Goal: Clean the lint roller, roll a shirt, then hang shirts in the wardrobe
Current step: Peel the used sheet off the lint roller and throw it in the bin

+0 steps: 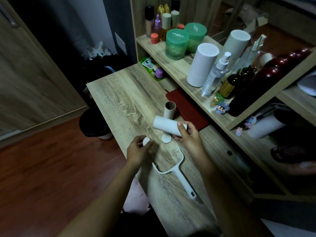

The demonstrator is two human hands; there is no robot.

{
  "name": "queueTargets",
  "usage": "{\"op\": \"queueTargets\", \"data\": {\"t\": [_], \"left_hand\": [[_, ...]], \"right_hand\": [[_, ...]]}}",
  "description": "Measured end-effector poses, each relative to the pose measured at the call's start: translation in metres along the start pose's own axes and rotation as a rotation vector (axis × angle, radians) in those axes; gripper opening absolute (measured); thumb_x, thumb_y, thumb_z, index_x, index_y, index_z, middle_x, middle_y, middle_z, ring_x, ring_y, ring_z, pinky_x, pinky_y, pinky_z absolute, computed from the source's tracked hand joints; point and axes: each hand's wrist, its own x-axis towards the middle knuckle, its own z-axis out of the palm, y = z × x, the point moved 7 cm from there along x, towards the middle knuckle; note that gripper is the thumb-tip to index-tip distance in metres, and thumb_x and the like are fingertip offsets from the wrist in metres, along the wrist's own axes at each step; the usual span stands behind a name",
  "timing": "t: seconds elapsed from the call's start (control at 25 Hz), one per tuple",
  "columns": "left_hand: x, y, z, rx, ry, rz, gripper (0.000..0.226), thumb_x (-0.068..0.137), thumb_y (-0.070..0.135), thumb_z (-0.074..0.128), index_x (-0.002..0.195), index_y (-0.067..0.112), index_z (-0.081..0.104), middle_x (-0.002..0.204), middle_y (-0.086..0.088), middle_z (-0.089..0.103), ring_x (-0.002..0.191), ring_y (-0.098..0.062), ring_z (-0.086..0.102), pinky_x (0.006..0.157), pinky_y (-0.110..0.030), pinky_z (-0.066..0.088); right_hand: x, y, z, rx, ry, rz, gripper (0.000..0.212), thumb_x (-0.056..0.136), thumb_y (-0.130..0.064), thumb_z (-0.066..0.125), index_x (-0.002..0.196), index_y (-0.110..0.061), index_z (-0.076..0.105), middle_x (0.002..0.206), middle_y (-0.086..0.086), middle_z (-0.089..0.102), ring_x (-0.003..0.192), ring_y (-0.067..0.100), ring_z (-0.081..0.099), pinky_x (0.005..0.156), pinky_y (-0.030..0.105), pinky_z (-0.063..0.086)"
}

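The person's right hand (189, 135) grips a white roll (168, 126) by its right end, the thumb over the top and the fingers curled beneath, so that the roll lies almost level over the wooden desk (123, 103). The left hand (138, 151), a little nearer and to the left, pinches a small white cap (146, 141) between its fingertips. Between the two hands a second round cap (166, 138) lies flat on the desk, just below the roll. The lint roller handle (184, 182) lies bare on the desk nearer the person, its forked end toward the hands and its grip pointing near and right. Just beyond the roll a brown cardboard tube (170, 109) stands upright, beside a red notebook (188, 108) that lies partly under the shelf (179, 71). On that shelf to the right stand two green jars (177, 43), two tall white cylinders (202, 64), a clear spray bottle (216, 72) and dark bottles. On the floor to the left of the desk stands a bin (93, 132) with a black liner.
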Motion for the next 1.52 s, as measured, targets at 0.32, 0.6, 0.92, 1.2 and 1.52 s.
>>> {"op": "queueTargets", "data": {"t": [0.32,0.6,0.92,1.2,1.52], "left_hand": [[0.002,0.002,0.026,0.589,-0.097,0.301,0.047,0.072,0.009,0.072,0.117,0.008,0.059,0.117,-0.014,0.056,0.109,-0.030,0.052,0.091,-0.028,0.036],[0.000,0.013,0.010,0.470,-0.029,0.378,0.050,0.076,0.011,0.068,0.123,0.007,0.052,0.126,-0.012,0.051,0.115,-0.027,0.048,0.092,-0.022,0.031],[0.076,0.063,-0.123,0.132,0.276,0.266,0.040,0.092,0.021,0.054,0.130,0.007,0.051,0.128,-0.011,0.059,0.113,-0.017,0.056,0.082,-0.009,0.032],[0.222,0.020,-0.309,0.220,0.331,0.097,0.042,0.093,0.022,0.051,0.130,0.003,0.050,0.130,-0.018,0.057,0.120,-0.029,0.054,0.099,-0.030,0.039],[0.410,-0.073,-0.385,0.368,0.239,-0.054,0.048,0.094,0.026,0.049,0.134,0.000,0.045,0.135,-0.022,0.051,0.123,-0.035,0.051,0.100,-0.034,0.038]], "right_hand": [[-0.007,-0.015,-0.005,0.052,0.059,-0.028,0.013,0.093,-0.019,0.053,0.102,-0.010,0.052,0.096,0.000,0.058,0.080,0.009,0.062,0.062,0.016,0.054],[-0.011,-0.021,-0.001,0.049,0.095,-0.068,0.015,0.093,-0.020,0.053,0.104,-0.012,0.054,0.098,-0.003,0.059,0.083,0.009,0.065,0.062,0.015,0.052],[0.006,-0.025,0.114,0.072,0.003,-0.077,0.007,0.092,-0.023,0.053,0.099,-0.021,0.056,0.109,0.001,0.058,0.100,0.022,0.062,0.065,0.017,0.054],[0.063,0.012,0.314,-0.134,-0.115,-0.024,0.028,0.082,-0.015,0.068,0.104,-0.015,0.050,0.100,-0.001,0.054,0.083,0.004,0.060,0.066,0.018,0.052],[0.170,0.146,0.476,-0.479,-0.310,0.104,0.059,0.077,-0.045,0.063,0.127,-0.018,0.050,0.119,0.000,0.055,0.095,0.007,0.056,0.078,0.013,0.048]]}}
